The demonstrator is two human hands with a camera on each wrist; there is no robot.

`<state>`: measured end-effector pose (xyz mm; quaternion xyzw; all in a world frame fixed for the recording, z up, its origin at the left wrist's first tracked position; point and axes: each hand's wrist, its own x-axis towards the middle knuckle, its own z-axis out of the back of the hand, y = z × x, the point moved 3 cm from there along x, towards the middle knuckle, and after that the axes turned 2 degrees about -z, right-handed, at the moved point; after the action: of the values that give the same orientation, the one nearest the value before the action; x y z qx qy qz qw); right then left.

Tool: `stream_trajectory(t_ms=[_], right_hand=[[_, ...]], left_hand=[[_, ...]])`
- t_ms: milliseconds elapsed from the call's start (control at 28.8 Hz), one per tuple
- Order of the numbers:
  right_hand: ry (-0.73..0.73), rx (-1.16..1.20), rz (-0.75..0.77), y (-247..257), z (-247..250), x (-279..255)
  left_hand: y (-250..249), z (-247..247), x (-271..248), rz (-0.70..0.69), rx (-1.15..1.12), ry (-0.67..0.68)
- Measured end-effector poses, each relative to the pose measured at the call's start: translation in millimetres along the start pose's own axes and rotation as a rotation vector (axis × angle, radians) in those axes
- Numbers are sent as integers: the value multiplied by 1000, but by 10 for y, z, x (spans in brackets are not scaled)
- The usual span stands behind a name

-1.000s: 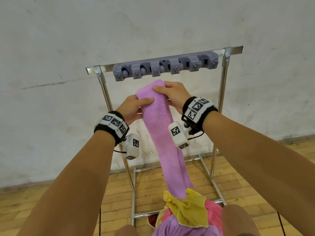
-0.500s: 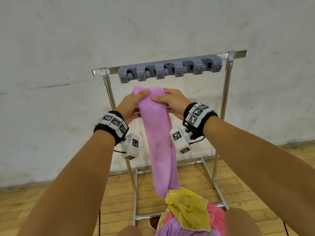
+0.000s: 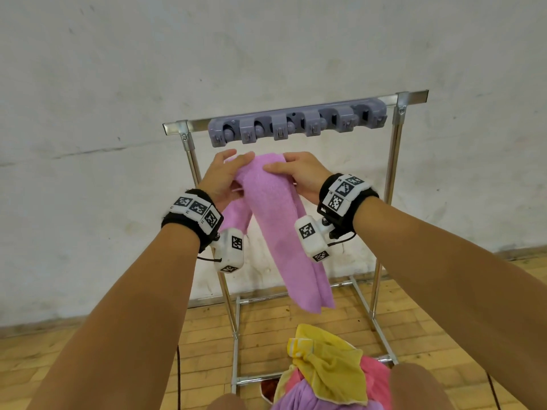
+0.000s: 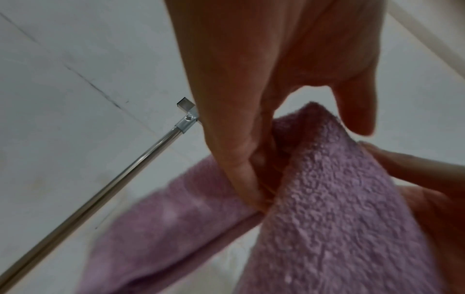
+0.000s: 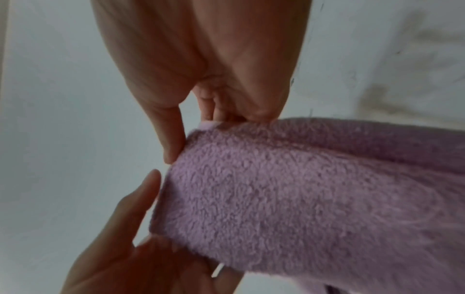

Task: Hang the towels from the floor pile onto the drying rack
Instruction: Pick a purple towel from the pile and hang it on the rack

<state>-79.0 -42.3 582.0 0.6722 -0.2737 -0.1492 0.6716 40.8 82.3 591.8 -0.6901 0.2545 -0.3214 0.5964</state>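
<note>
— What sort of place is this?
— A bare indoor room, perhaps a hall or test space; hard to say. A scuffed white wall [image 3: 118, 84] stands right behind the metal rack [image 3: 393, 173], wood-block flooring [image 3: 88, 359] lies under it, and a towel heap [image 3: 328, 377] sits before it.

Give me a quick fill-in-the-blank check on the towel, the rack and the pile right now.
1. Both hands hold the ____ towel.
2. The left hand and right hand hold it just below the grey ____ strip on the rack.
3. Topmost on the floor pile lies a ____ towel.

Missing words: purple; clip; yellow
</note>
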Motion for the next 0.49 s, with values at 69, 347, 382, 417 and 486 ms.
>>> stream_trajectory(t_ms=[69, 347, 382, 417, 486], right_hand=[[-30, 44, 17, 64, -6, 11], [-2, -146, -56, 62, -98, 70], [-12, -158, -40, 89, -97, 68], [-25, -146, -20, 124, -97, 72], [-46, -85, 15, 204, -96, 92]], left_hand=[[34, -34, -68, 57, 69, 118], [-123, 57, 7, -149, -1, 22], [-136, 66, 11, -161, -8, 8], [-145, 71, 4, -160, -19, -6], [-138, 88, -18, -113, -65, -36]])
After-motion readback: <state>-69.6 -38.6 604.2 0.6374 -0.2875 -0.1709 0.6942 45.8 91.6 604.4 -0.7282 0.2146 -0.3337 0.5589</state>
